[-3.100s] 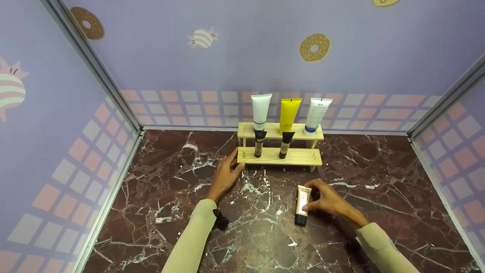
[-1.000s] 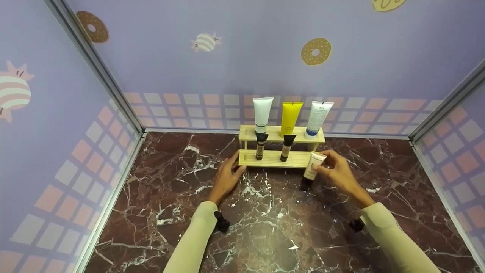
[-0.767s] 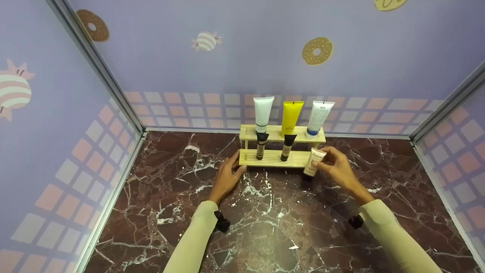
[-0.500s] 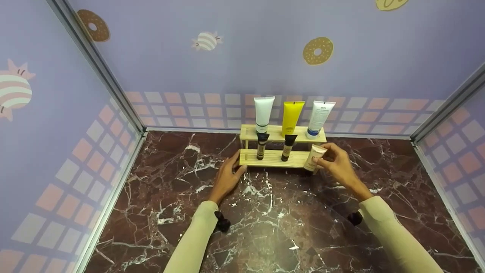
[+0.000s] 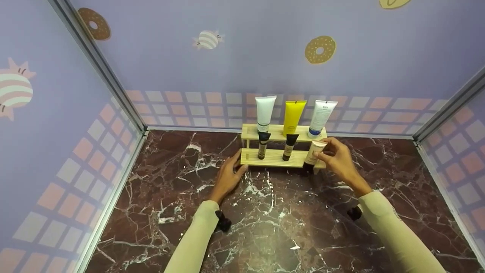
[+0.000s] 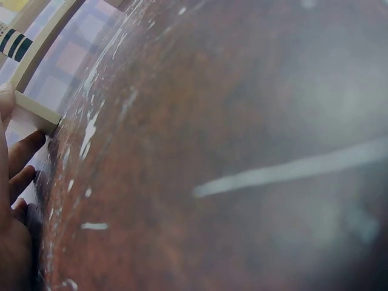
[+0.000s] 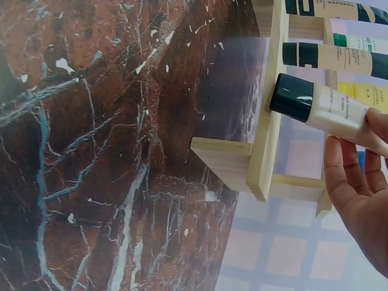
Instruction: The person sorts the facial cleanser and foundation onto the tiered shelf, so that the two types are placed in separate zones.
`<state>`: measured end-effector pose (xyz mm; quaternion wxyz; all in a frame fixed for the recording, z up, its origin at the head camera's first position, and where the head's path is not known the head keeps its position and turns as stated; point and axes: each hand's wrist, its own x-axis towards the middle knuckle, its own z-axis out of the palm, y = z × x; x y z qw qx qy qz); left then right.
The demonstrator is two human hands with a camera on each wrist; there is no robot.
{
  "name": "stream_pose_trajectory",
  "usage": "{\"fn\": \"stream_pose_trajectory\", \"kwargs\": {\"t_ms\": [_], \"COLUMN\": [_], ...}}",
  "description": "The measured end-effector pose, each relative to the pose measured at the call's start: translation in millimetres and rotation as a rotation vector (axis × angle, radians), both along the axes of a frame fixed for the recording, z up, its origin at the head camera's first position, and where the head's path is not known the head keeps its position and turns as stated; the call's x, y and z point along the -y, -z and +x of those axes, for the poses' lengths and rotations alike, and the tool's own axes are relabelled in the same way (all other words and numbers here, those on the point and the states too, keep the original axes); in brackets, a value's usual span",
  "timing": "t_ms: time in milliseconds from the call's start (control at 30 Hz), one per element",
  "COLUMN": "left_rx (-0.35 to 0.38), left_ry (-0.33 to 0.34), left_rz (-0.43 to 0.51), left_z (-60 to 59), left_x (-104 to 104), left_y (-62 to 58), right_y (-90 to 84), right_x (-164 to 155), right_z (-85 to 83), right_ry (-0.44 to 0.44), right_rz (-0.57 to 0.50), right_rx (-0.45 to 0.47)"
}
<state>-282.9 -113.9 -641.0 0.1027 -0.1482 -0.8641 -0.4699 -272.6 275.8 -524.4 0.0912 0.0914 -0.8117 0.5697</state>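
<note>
In the head view, a two-tier wooden display stand (image 5: 274,158) stands by the back wall. My left hand (image 5: 227,177) grips its lower left end, thumb at the front edge and fingers along the side. My right hand (image 5: 339,161) pinches a beige cream tube (image 5: 314,153) with a black cap, at the right end of the lower tier. In the right wrist view the tube's dark cap (image 7: 292,97) is right at the board, and the tube leans. Two small black-and-beige tubes, one at the left (image 5: 262,148) and one at mid-tier (image 5: 290,148), stand on that same tier.
On the upper tier stand a white tube (image 5: 265,113), a yellow tube (image 5: 293,117) and a white tube with a blue cap (image 5: 321,117). The dark red marbled tabletop (image 5: 265,227) is bounded by patterned purple walls (image 5: 257,49).
My right hand has carried the beige tube from above the tabletop back and up to the right end of the lower tier. The left hand keeps its place at the stand.
</note>
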Motion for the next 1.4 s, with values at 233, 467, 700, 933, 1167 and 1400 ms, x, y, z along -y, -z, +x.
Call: {"fn": "stream_pose_trajectory", "kwargs": {"t_ms": [233,467,700,933,1167,1400], "left_rx": [0.045,0.011,0.009,0.033,0.000,-0.030], "left_ry": [0.004,-0.009,-0.005,-0.002,0.022,0.036], "left_rz": [-0.007,-0.011,-0.012,0.006,0.009,0.010], "left_z": [1.7,1.4,0.3,-0.2,-0.6,-1.4], "left_x": [-0.1,-1.2,-1.4,0.0,-0.7,0.3], "left_y": [-1.8,-1.4,-1.5,1.1,-0.8,-0.6], "right_y": [-5.8,-9.3,-7.2,-8.3,-5.6,-1.7], "right_x": [0.2,-0.1,-0.3,3.7,7.1,7.2], "right_z": [-3.9,-9.0,-11.8,-11.8,-14.0,-13.2], "right_ry": [0.005,-0.001,0.010,0.060,0.052,0.027], "right_rz": [0.004,0.030,0.052,0.105,0.093,0.074], "right_rx": [-0.009,-0.032,-0.046,-0.058,-0.062,-0.076]}}
